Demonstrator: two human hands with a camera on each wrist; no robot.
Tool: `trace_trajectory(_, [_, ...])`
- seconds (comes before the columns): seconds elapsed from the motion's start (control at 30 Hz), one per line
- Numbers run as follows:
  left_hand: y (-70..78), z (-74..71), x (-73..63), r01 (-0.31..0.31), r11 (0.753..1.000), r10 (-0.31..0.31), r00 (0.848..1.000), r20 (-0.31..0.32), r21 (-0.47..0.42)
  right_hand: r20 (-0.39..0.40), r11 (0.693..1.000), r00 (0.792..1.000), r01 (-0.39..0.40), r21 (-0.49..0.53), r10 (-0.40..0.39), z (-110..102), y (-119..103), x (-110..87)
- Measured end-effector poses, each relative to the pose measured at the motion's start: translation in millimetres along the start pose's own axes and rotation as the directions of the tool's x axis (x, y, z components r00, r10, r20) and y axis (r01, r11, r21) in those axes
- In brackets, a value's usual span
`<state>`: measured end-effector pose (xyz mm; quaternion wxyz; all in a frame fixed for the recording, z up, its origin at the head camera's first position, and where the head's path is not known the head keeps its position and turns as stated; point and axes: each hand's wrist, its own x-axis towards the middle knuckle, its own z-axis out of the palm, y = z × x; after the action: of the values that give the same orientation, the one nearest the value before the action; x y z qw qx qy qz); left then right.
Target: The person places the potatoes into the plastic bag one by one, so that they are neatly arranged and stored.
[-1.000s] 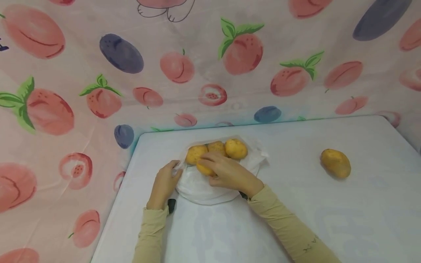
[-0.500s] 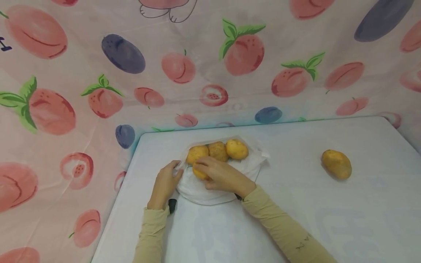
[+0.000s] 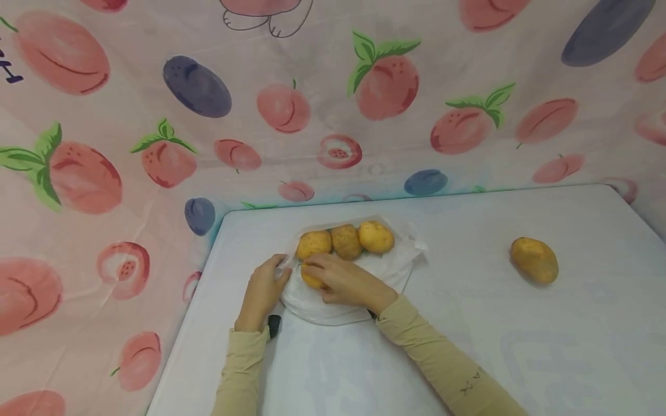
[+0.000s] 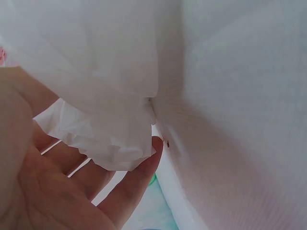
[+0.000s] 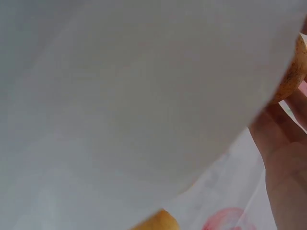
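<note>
A white plastic bag (image 3: 325,312) lies on the table, with three potatoes (image 3: 377,237) in a row at its far side. My right hand (image 3: 348,283) grips another potato (image 3: 310,277) over the bag, just in front of the row's left end. In the right wrist view that potato (image 5: 291,79) shows at the right edge, against the fingers, while pale bag material fills much of the picture. My left hand (image 3: 262,293) holds the bag's left edge. Crumpled bag plastic (image 4: 103,132) lies between its thumb side and curved fingers in the left wrist view.
A single potato (image 3: 535,260) lies apart on the right of the white table (image 3: 520,346). Behind the table, and along its left, hangs a pink fruit-print cloth (image 3: 322,75). Dark bands (image 3: 274,326) show at the wrists.
My right hand has shifted a little to the left with its potato, uncovering more of the middle potato in the row. The left hand stays at the bag's edge.
</note>
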<state>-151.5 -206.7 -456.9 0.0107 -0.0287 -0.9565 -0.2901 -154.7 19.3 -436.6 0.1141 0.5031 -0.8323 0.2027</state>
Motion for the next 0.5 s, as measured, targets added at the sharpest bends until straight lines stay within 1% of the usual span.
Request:
trace_trajectory(0.27, [1.3,0.3,-0.5,-0.003,1.0,0.003,1.0,-0.006,-0.003,0.029,1.0,1.0,-0.007,-0.03,0.008,2.9,0.2,-1.7])
trace_trajectory(0.5, [0.3,0.1,-0.1,-0.006,1.0,0.006,1.0,-0.007,0.0,0.031,1.0,1.0,-0.003,-0.03,0.004,2.4,0.5,-2.3])
